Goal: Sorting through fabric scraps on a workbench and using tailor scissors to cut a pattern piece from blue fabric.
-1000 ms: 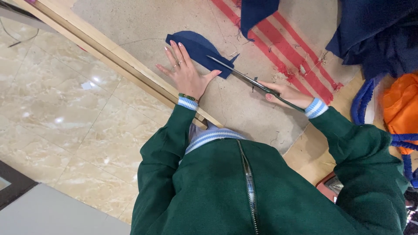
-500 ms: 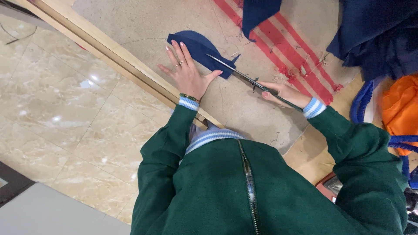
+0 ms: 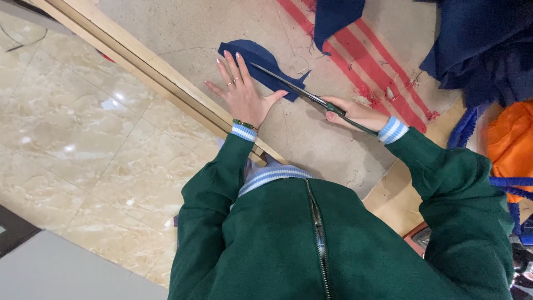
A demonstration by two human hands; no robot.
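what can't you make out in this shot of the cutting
Head view:
- Scissors: handles hidden inside the right hand.
- Blue cloth piece: near edge covered by the left hand.
- Dark blue fabric pile: cut off by the top edge.
- Orange bag: cut off at right.

— Where's there room on that counter (image 3: pixel 183 28)?

— Above the left hand (image 3: pixel 240 91) and off toward the far edge it's bare stone, nothing lying there. Below the scissors (image 3: pixel 300 91) too, a clear stretch runs toward the green jacket (image 3: pixel 333 239).

— And in the way?

— The wooden rail (image 3: pixel 139 61) runs just beside the left hand, so that side is shut in. The blue fabric piece (image 3: pixel 261 61) lies under the fingers (image 3: pixel 229 69) and the blades. The right hand (image 3: pixel 355 114) sits by the red stripes (image 3: pixel 355 61); past them dark blue cloth (image 3: pixel 483 44) is heaped, with an orange bag (image 3: pixel 511 139) and blue straps (image 3: pixel 461 128) crowding the right side.
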